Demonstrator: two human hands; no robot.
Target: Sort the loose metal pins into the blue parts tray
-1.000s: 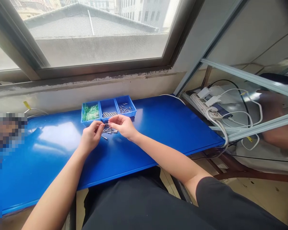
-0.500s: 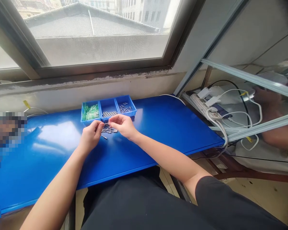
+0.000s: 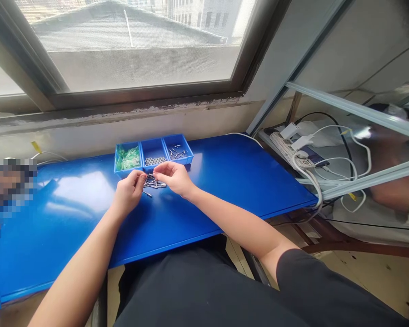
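Observation:
My left hand (image 3: 130, 188) and my right hand (image 3: 175, 178) face each other over the table, fingertips pinched. A thin metal rod (image 3: 150, 175) spans the small gap between them, gripped from both sides; its ends are hidden by the fingers. Just below lies a loose pile of slim metal rod-like pieces (image 3: 156, 184), with one piece (image 3: 147, 194) apart toward me. Behind the hands stands a blue three-section bin (image 3: 122, 173). Its left section has green-and-clear small pieces (image 3: 129, 158), the middle one ring-like metal parts (image 3: 155, 161), the right one short pointed metal pieces (image 3: 179, 154).
The blue table (image 3: 225, 181) runs along the wall beneath a window (image 3: 139, 68). On the right, a metal frame (image 3: 361, 109) borders a power strip (image 3: 288, 147) with white plugs and cables. A person's blurred arm (image 3: 395, 190) shows at the far right.
Both hands keep nearly the same place, with only slight finger movement around the rod. The view has shifted a little. At far right, the other person's arm has moved.

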